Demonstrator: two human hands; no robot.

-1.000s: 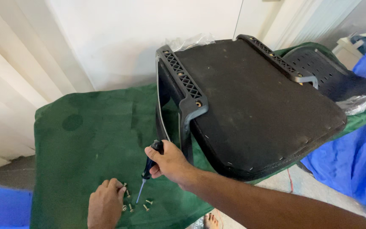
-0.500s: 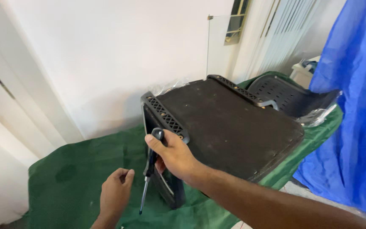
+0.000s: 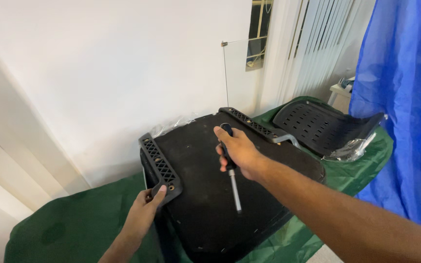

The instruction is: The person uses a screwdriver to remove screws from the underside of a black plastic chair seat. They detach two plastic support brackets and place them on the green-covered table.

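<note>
Black seat: upturned black office-chair seat base (image 3: 230, 190), flat underside up, lying on the green cloth-covered table (image 3: 59, 224), toward its middle and far edge by the wall.
Armrests: one black perforated plastic armrest bracket (image 3: 159, 165) on the seat's left edge, a second perforated black armrest (image 3: 252, 124) along its far right edge.
Left hand: left hand (image 3: 144, 212) at the near end of the left bracket, thumb pressed on top beside a small brass-coloured screw hole, fingers curled under the bracket's end; whether anything lies inside the fingers cannot be told.
Right hand: right hand (image 3: 239, 151) wrapped in a fist round the black handle of a long screwdriver with a silver shaft (image 3: 233, 187).
Screwdriver: shaft slanting down toward the person, tip just over the seat's underside near the middle; contact with the surface unclear.
Right end of table: black slotted plastic chair backrest (image 3: 317, 129) lying hollow side up, clear plastic wrap (image 3: 349, 151) at its near edge.
Surroundings: white wall (image 3: 123, 73) behind the table, blue plastic sheet (image 3: 405, 97) hanging at right, white vertical blinds (image 3: 308, 48) in the far corner.
</note>
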